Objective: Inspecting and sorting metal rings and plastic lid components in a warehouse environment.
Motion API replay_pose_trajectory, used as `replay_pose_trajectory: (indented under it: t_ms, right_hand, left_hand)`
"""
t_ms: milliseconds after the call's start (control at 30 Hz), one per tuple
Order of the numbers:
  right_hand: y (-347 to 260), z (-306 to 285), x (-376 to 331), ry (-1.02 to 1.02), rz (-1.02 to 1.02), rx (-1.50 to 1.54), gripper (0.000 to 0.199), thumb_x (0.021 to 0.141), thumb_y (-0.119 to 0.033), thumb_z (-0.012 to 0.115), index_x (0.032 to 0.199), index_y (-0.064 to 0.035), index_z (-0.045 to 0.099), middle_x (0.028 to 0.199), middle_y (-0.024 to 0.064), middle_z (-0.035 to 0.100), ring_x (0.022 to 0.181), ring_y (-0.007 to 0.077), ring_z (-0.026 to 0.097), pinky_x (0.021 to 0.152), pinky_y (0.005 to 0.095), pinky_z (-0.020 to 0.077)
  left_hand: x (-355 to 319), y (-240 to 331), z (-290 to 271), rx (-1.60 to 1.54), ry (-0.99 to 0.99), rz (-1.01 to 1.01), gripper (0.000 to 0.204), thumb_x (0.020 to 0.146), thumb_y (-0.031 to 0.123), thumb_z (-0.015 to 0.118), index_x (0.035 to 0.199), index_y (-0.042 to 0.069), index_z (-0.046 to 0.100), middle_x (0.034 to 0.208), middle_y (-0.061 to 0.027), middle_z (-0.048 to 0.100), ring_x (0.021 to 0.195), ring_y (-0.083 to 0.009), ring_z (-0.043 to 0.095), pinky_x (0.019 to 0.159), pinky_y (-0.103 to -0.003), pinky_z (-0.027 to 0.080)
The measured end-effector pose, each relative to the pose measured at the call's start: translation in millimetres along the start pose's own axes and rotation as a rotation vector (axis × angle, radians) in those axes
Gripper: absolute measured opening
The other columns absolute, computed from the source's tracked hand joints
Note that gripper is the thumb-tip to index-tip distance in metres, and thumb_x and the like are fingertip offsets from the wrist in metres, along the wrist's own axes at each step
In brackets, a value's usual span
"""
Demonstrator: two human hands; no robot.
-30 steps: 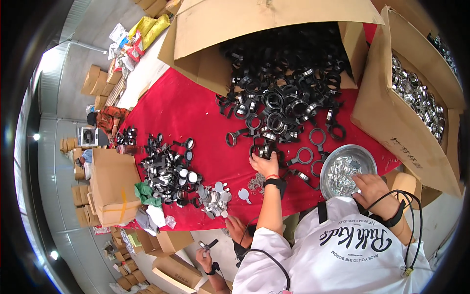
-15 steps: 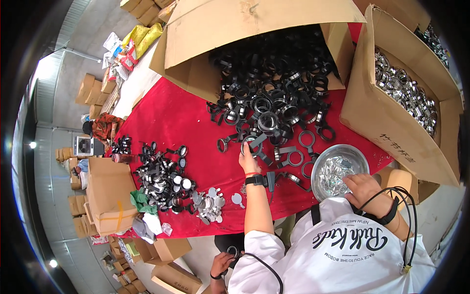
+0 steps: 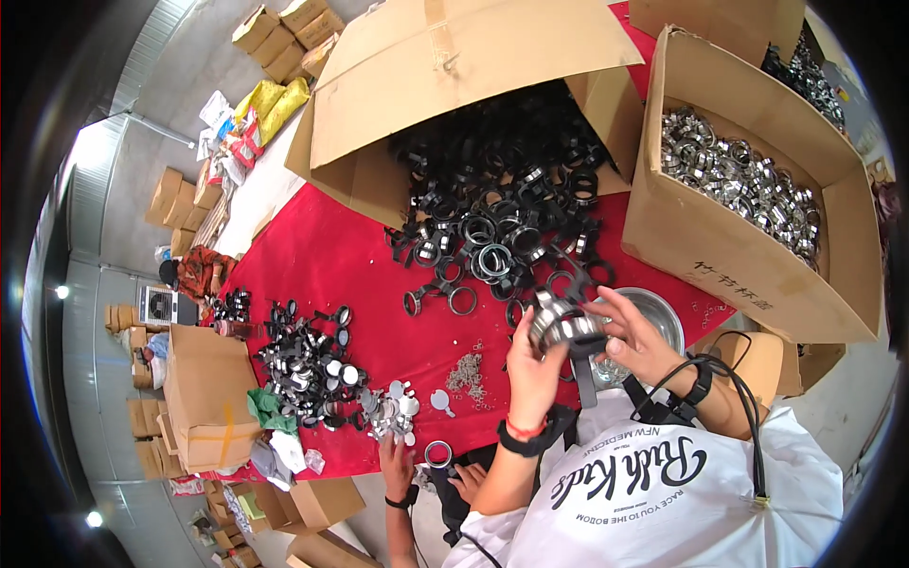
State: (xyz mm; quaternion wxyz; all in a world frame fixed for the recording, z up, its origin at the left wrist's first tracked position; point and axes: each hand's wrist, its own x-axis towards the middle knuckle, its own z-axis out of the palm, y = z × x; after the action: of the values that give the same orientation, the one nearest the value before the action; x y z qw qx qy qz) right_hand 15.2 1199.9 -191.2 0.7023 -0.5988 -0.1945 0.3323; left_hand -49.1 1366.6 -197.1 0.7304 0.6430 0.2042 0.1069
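Observation:
Above the table's near edge, my left hand is closed round several black rings with shiny metal bands and flat tabs, gathered in a stack. My right hand grips the stack's other side, thumb and fingers bent against it. One dark tab hangs down between my hands. Behind my right hand is a steel bowl, partly hidden, with small shiny metal pieces inside. Beyond my hands, a heap of similar black rings spills from a tipped cardboard box onto the red cloth.
An open carton of metal rings stands at right. Left on the cloth lie black lidded parts, grey discs and small metal bits. A co-worker's hands are at the near edge by a ring.
My left hand has come back from the heap with a stack of rings. My right hand has left the bowl and joined it. The co-worker's hand has moved to the grey discs.

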Motion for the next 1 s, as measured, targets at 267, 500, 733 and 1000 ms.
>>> replay_pose_trajectory:
  t_ms: [267,500,733,1000]
  right_hand:
    - [4.1,-3.3,-12.0,-0.166,0.126,0.448,0.061,0.083,-0.036,0.055,0.124,0.0047,0.036,0.109,0.0108,0.052,0.1,0.0163,0.052,0.085,0.0299,0.0415]
    - [-17.4,4.3,-20.7,-0.156,0.139,0.642,0.062,0.078,-0.038,0.054,0.122,0.0053,0.042,0.114,0.0144,0.053,0.106,0.021,0.053,0.092,0.0321,0.0401]
    - [-15.6,15.3,-27.0,-0.238,0.177,0.944,0.053,0.081,-0.035,0.045,0.115,0.0046,0.047,0.11,0.0124,0.056,0.1,0.0214,0.057,0.091,0.0335,0.0431]
    - [7.5,21.4,-23.2,-0.313,0.161,1.072,0.049,0.082,-0.038,0.051,0.107,0.0036,0.051,0.106,0.015,0.057,0.094,0.0207,0.058,0.086,0.0315,0.0464]
  left_hand:
    - [-35.8,56.4,16.5,0.733,-0.177,0.601,0.037,0.057,0.007,0.074,0.089,0.004,0.056,0.095,-0.0089,0.058,0.117,-0.0387,0.038,0.097,-0.049,0.029]
    - [-43.5,59.4,21.9,0.666,-0.151,0.775,0.034,0.057,0.009,0.075,0.086,0.004,0.057,0.096,-0.0087,0.058,0.116,-0.0416,0.039,0.096,-0.048,0.033]
    - [-50.9,54.5,22.0,0.486,-0.163,0.903,0.05,0.056,0.012,0.079,0.098,0.006,0.052,0.115,-0.0142,0.045,0.116,-0.0404,0.042,0.092,-0.044,0.041]
    - [-56.6,54.6,17.0,0.488,-0.221,1.017,0.036,0.057,0.004,0.076,0.087,0.008,0.056,0.12,-0.0151,0.04,0.119,-0.039,0.039,0.096,-0.041,0.039]
